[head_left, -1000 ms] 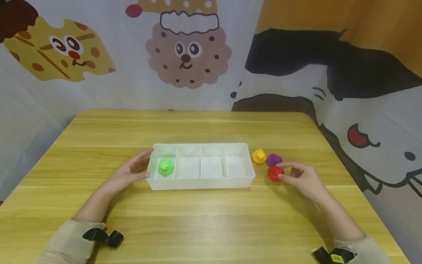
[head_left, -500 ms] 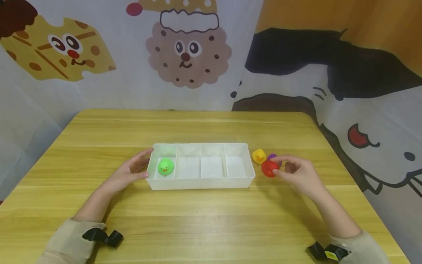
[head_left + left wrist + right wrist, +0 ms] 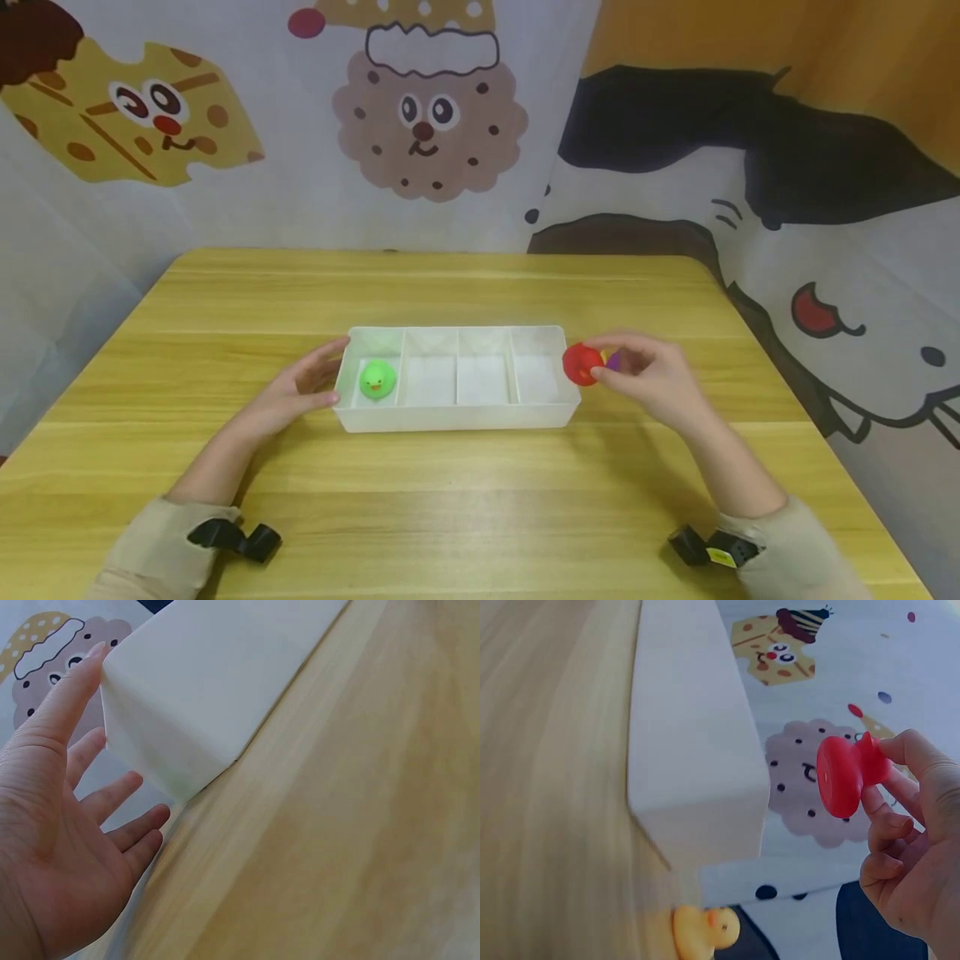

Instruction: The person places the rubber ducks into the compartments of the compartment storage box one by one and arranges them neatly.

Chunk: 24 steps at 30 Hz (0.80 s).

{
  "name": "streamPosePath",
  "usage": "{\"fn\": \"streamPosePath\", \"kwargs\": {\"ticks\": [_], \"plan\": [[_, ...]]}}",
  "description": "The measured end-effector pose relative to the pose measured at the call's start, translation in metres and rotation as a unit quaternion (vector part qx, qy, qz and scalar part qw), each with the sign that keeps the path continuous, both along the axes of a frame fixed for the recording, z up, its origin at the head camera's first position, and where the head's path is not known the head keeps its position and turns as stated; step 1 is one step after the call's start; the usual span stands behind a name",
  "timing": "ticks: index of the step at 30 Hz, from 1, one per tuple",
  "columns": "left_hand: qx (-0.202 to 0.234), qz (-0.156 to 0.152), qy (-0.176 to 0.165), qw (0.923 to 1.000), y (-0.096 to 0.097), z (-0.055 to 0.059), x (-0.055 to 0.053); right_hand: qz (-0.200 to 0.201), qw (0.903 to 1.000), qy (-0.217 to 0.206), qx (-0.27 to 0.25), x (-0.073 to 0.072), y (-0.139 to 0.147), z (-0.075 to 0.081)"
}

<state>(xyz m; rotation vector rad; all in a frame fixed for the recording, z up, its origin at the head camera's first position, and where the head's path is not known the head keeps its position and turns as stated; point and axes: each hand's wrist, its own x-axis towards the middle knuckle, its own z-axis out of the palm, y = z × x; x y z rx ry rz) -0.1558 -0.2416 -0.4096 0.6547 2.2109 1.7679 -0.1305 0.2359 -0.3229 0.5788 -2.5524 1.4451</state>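
Note:
My right hand (image 3: 651, 375) pinches a red rubber duck (image 3: 582, 364) between thumb and fingers, raised off the table beside the right end of a white divided box (image 3: 457, 417). In the right wrist view the red duck (image 3: 841, 774) hangs above the height of the box wall (image 3: 697, 727). My left hand (image 3: 294, 385) rests against the box's left end, its thumb and fingertips touching the corners. A green rubber duck (image 3: 377, 379) sits in the leftmost compartment. Behind the right hand, a purple duck (image 3: 613, 362) is mostly hidden.
A yellow rubber duck (image 3: 701, 930) stands on the table just off the box's right end; the head view shows only a sliver of it. The wooden table (image 3: 450, 508) meets a cartoon-printed cloth (image 3: 262, 208) at its far edge.
My right hand has lifted the red duck from the table and carried it left and away from me, to the box's right rim. The left hand and box have not moved.

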Motion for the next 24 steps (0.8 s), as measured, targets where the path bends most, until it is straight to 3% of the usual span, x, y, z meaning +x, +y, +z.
{"fn": "streamPosePath", "kwargs": {"ticks": [6,17,24], "plan": [[0.001,-0.003,-0.002,1.0000,-0.001,0.000,-0.001,0.041,0.9987,0.011,-0.027,-0.007,-0.021,0.007],[-0.002,-0.002,-0.002,1.0000,-0.002,0.001,-0.002,0.086,0.9960,0.006,-0.025,-0.021,-0.062,0.015],[0.001,-0.002,0.002,1.0000,0.001,-0.001,0.000,0.121,0.9921,0.032,-0.009,-0.030,-0.085,0.015]]}}
